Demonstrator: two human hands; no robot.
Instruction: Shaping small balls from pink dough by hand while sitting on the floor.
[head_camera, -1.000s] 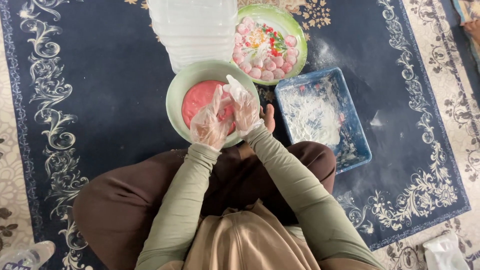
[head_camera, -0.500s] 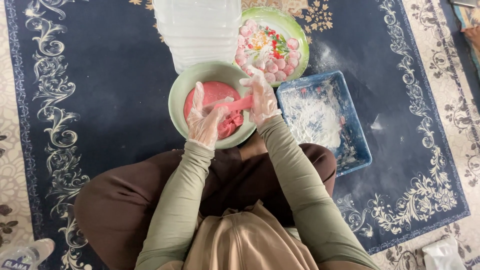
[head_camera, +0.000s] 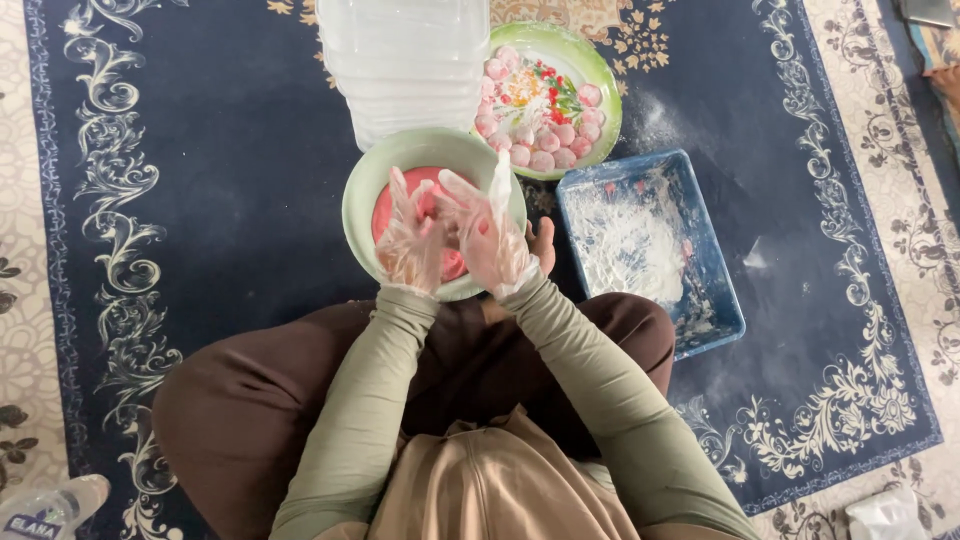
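Both gloved hands, left hand (head_camera: 412, 238) and right hand (head_camera: 488, 235), meet over the green bowl (head_camera: 365, 190) of pink dough (head_camera: 385, 205). Fingers spread apart. Whether they hold dough, I cannot tell.

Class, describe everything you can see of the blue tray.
The blue tray is rectangular and shallow, with rounded corners and a raised rim; it looks like plastic. White flour dusts its floor in smears. It lies flat on the dark blue rug, angled, right of the green bowl. Neither hand touches it.
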